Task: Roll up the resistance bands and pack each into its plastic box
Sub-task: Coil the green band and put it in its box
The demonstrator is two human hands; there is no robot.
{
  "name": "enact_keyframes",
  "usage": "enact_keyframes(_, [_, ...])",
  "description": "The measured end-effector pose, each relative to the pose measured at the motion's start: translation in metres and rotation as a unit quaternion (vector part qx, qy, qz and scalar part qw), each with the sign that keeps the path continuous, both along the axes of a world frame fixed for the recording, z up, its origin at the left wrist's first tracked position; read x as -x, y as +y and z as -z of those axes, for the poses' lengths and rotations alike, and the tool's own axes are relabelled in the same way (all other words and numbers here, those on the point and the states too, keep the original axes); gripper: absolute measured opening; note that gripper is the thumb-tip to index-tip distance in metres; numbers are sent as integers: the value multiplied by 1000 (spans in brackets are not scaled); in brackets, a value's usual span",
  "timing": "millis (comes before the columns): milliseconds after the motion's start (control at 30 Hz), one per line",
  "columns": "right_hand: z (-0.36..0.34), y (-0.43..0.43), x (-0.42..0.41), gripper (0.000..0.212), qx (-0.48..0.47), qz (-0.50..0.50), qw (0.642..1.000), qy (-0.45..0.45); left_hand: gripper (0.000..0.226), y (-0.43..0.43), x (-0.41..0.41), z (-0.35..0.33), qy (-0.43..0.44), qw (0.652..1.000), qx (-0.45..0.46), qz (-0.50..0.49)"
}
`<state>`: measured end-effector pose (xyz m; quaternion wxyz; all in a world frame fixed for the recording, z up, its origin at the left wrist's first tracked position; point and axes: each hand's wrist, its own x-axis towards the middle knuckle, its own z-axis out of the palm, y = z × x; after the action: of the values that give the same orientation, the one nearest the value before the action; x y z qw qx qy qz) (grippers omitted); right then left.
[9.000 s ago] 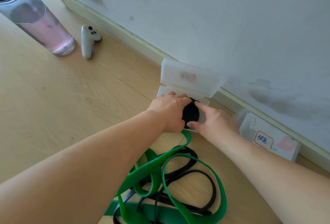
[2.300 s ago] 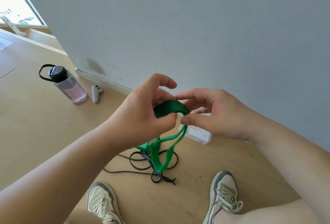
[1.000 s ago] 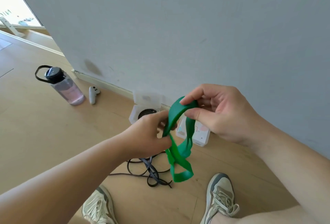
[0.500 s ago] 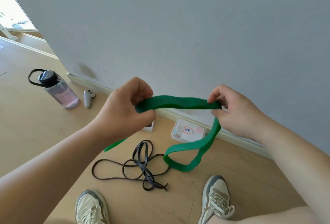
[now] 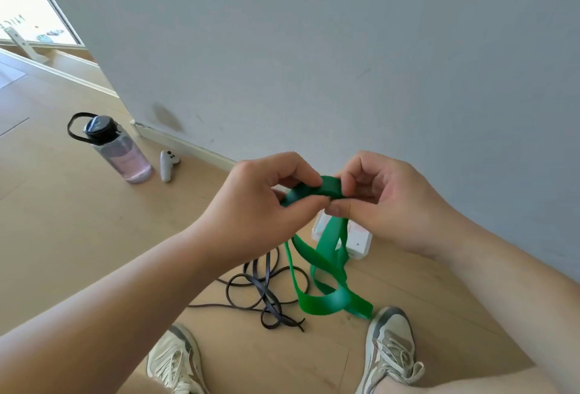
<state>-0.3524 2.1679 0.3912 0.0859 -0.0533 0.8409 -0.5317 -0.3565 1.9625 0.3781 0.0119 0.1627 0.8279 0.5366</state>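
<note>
A green resistance band (image 5: 326, 268) hangs in loops from both my hands, held up in front of the wall. My left hand (image 5: 266, 202) pinches its top end between thumb and fingers. My right hand (image 5: 386, 199) pinches the same folded end from the right, the two hands close together. The band's lower loops reach down to the floor. A thin black band (image 5: 266, 293) lies tangled on the wooden floor below. A white plastic box (image 5: 359, 241) with a label sits by the baseboard, partly hidden behind the green band.
A clear water bottle (image 5: 120, 150) with a black lid stands at the left, and a white controller (image 5: 168, 166) lies beside it. My two shoes (image 5: 390, 349) are on the floor at the bottom. The grey wall fills the background.
My hands, spread apart with the green band stretched between them half a second ago, have come together at the band's top. The band now hangs in loops beneath them.
</note>
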Motion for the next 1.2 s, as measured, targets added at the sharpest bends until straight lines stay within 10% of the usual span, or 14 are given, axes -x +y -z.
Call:
enact_keyframes(200, [-7, 6, -4, 26, 33, 28, 998, 40, 67, -3, 1, 26, -73, 980, 166, 79])
enact_keyframes(333, [-6, 25, 3, 26, -15, 88, 994, 59, 51, -14, 9, 38, -79, 967, 234, 69])
enact_keyframes(600, [8, 50, 8, 18, -132, 63, 987, -73, 20, -17, 12, 3, 79, 994, 33, -72])
enact_keyframes(900, [-2, 3, -4, 30, 5, -23, 1000, 0, 14, 8, -1, 7, 79, 997, -16, 7])
enact_keyframes(1200, [-2, 14, 1, 19, 1, 21, 998, 54, 74, -11, 5, 15, -59, 978, 167, 111])
